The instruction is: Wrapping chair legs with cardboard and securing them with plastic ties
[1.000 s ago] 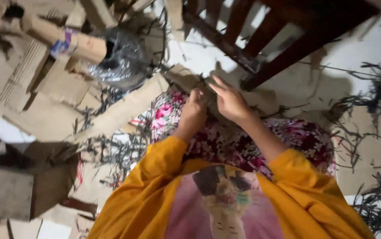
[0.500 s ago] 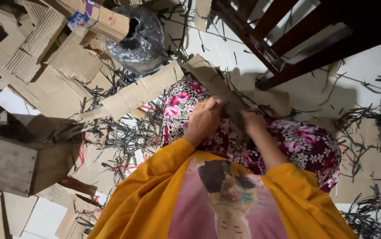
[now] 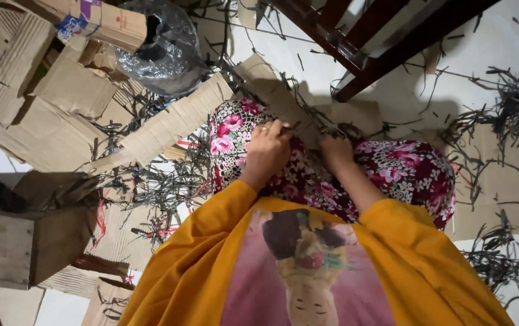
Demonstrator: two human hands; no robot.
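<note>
The head camera looks straight down at a person who sits on the floor (image 3: 392, 72). The person wears a yellow top with a pink picture on the front and a dark skirt (image 3: 404, 175) with pink and white flowers.

The left hand (image 3: 267, 151) rests on the lap. Its fingers are bent and closed on the near end of a long strip of brown cardboard (image 3: 283, 99). A ring shows on one finger. The right hand (image 3: 336, 150) sits just beside it, also on the lap. Its fingers curl down at the edge of the same strip, but they are partly hidden, so how tight they hold cannot be seen.

The strip runs from the hands up and away over the lap toward the top middle of the floor, where its far end lies flat.

Thin dark shreds (image 3: 151, 181) lie all over the floor, thick on the left of the lap and also near the right edge.

A second flat cardboard strip (image 3: 169, 124) lies left of the lap. More cardboard sheets (image 3: 36, 115) are piled in the top left corner, with a clear plastic bag (image 3: 166, 51) and a small cardboard box (image 3: 99, 21) on them.

A wooden box (image 3: 6, 247) stands at the left edge. A dark wooden chair (image 3: 380, 36) stands at the top edge.
</note>
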